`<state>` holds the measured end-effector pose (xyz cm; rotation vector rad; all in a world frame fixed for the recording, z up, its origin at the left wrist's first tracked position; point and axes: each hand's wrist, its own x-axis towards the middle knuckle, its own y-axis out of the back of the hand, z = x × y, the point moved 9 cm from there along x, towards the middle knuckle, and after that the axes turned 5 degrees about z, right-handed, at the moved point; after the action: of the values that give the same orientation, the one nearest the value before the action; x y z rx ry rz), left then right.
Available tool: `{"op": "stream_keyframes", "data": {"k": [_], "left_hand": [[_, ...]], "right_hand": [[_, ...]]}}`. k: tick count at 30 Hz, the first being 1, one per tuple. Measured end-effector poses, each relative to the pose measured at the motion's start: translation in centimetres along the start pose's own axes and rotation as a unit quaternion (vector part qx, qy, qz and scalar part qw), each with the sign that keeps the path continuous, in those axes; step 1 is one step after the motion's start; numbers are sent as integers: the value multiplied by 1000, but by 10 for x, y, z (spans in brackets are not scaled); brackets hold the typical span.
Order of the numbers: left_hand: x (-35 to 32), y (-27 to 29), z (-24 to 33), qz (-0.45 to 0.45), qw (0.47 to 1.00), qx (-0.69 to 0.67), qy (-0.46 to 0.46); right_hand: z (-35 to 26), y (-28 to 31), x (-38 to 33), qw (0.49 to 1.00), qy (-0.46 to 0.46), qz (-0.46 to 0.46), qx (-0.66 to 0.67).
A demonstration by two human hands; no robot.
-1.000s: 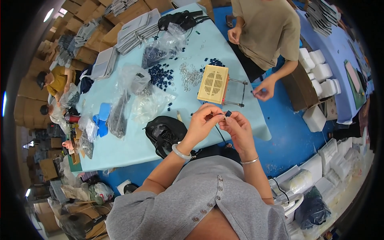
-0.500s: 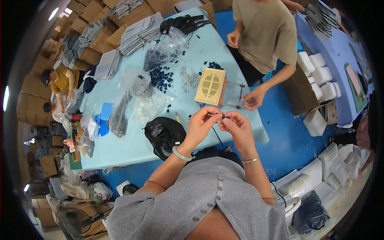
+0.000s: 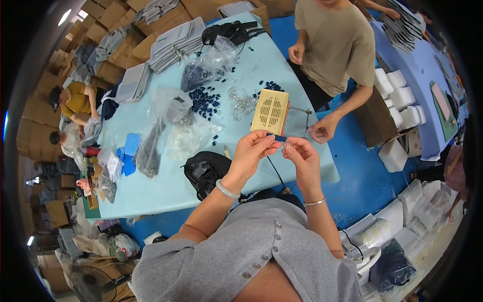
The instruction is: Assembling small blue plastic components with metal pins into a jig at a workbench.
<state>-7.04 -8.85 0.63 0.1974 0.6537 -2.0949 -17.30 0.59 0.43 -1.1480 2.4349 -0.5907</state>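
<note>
Fingers of left hand, curled, thumb and forefinger pinched on a strip's left end. Dark blue strip, short, flat, held crosswise between both hands, on the wearer's side of a beige slotted box. Right hand, thumb and forefinger nearly together at its right end; exact contact unclear.

A head-worn fisheye view looks steeply down past the nearby hands to the table beyond.

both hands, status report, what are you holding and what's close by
Left hand: pinching dark blue strip. Right hand: at strip's right end, grip unclear. Cream box just beyond hands; black bag to their left.
</note>
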Motion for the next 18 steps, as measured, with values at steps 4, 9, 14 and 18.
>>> {"op": "stream_keyframes", "data": {"k": [4,9,14,18], "left_hand": [[0,8,-7,-17,999,-16,48],[-2,11,-6,-4,998,-27,56],[-1,14,-8,-4,998,-27,60],[-1,17,-9,-1,998,-28,59]], "right_hand": [[2,-6,2,1000,9,3,-17],[4,-12,2,1000,8,10,-25],[-1,-16,0,997,44,12,-57],[-4,-16,-1,994,70,18,-81]]}}
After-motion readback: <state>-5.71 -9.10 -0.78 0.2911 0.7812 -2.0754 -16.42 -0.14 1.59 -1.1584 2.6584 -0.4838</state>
